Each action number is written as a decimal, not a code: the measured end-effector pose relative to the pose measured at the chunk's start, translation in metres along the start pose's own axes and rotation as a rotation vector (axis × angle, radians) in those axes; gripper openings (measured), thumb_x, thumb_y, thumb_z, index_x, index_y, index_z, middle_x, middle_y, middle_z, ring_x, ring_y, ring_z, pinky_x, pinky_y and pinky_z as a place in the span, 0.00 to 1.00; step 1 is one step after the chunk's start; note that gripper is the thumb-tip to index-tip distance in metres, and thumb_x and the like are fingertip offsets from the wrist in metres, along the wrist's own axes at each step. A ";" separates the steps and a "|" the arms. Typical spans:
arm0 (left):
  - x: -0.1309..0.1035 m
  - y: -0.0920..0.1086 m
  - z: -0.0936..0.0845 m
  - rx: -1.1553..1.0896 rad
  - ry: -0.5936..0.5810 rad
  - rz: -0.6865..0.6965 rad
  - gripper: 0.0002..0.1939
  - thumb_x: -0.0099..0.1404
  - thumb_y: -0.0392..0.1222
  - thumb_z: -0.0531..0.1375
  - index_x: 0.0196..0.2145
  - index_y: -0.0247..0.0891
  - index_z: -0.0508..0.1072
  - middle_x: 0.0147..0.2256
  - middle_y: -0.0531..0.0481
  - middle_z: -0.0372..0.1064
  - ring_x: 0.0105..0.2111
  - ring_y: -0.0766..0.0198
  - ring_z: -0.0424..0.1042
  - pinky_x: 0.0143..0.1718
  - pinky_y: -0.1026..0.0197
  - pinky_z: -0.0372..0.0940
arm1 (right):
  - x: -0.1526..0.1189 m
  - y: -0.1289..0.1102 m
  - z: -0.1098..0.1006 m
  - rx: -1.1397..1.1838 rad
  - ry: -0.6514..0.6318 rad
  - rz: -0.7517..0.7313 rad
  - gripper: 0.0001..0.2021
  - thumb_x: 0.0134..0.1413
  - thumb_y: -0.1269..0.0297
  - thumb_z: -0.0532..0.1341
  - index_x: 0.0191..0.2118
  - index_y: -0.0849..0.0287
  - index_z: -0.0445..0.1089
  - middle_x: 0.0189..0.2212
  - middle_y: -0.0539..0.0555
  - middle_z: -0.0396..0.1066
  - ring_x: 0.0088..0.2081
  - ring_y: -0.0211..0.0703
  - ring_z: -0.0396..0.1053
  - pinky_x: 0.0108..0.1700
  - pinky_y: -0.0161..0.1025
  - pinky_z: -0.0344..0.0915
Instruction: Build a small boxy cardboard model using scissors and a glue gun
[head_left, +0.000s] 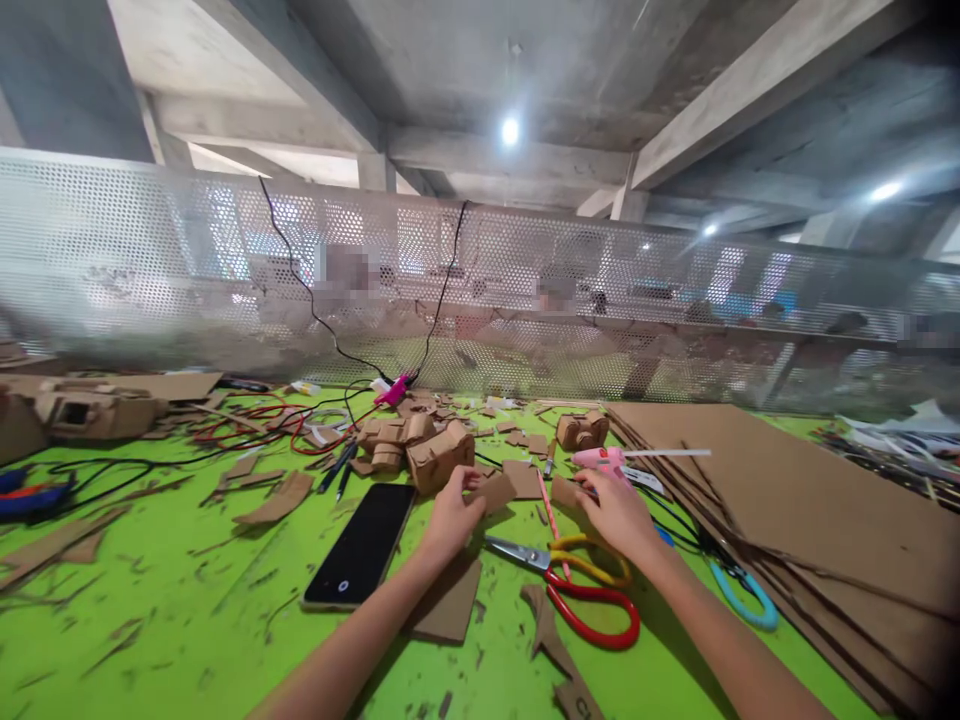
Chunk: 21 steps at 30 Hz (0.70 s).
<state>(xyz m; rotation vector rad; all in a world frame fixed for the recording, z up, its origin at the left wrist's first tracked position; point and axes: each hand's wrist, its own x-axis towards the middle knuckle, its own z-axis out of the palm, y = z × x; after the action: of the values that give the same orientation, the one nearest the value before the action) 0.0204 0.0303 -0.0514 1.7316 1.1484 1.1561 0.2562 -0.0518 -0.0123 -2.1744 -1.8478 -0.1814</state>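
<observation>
My left hand (455,515) is closed on a small cardboard strip (496,491), pinched between thumb and fingers. Another small cardboard piece (565,491) sits in the fingertips of my right hand (616,510), apart from the first. Just beyond that hand lies a pink hot glue gun (598,457) with a white glue stick in its back. Scissors (592,608) with one red and one yellow handle lie partly open between my forearms. Behind my left hand stands a built-up cardboard model (442,455). A flat cardboard square (521,479) rests between the hands.
A black phone (360,545) lies left of my left arm. Stacked cardboard sheets (810,500) and turquoise-handled scissors (750,595) are at right. Cables run to a pink plug (394,390). Scraps litter the green table (247,640); a perforated metal screen (487,320) stands behind it.
</observation>
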 end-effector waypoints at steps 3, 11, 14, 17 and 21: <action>0.000 0.001 0.001 -0.011 -0.102 -0.013 0.16 0.50 0.28 0.56 0.39 0.34 0.71 0.39 0.44 0.73 0.40 0.57 0.72 0.41 0.59 0.65 | -0.001 0.001 0.001 -0.007 -0.012 -0.017 0.11 0.59 0.65 0.54 0.40 0.55 0.74 0.40 0.56 0.76 0.44 0.51 0.71 0.41 0.41 0.61; -0.017 0.015 -0.001 0.270 -0.275 0.288 0.13 0.61 0.32 0.53 0.43 0.37 0.71 0.40 0.46 0.75 0.39 0.58 0.73 0.40 0.60 0.64 | -0.005 -0.009 0.008 0.133 0.021 -0.206 0.15 0.58 0.65 0.57 0.50 0.59 0.69 0.49 0.60 0.71 0.52 0.52 0.66 0.52 0.45 0.60; -0.028 0.023 -0.004 0.590 -0.362 0.516 0.14 0.63 0.33 0.53 0.46 0.41 0.70 0.40 0.47 0.74 0.36 0.59 0.73 0.36 0.61 0.63 | -0.015 -0.026 0.004 0.321 -0.054 -0.445 0.19 0.56 0.60 0.61 0.53 0.56 0.67 0.51 0.57 0.70 0.52 0.50 0.66 0.53 0.46 0.61; -0.033 0.028 -0.004 0.780 -0.379 0.665 0.10 0.66 0.36 0.51 0.40 0.40 0.71 0.35 0.47 0.73 0.36 0.59 0.72 0.35 0.61 0.63 | -0.027 -0.035 0.003 0.306 -0.051 -0.585 0.11 0.59 0.66 0.58 0.47 0.56 0.71 0.42 0.56 0.75 0.45 0.49 0.69 0.49 0.47 0.62; -0.029 0.026 -0.001 0.851 -0.331 0.603 0.13 0.63 0.33 0.52 0.44 0.40 0.71 0.41 0.46 0.74 0.42 0.56 0.71 0.42 0.56 0.64 | -0.017 -0.036 0.007 0.356 0.065 -0.489 0.11 0.62 0.63 0.55 0.47 0.56 0.70 0.43 0.56 0.74 0.46 0.47 0.69 0.49 0.44 0.63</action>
<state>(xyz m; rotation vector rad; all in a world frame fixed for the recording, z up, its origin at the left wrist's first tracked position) 0.0209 -0.0050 -0.0359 2.9395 0.9916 0.6487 0.2173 -0.0601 -0.0193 -1.4472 -2.1490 -0.0156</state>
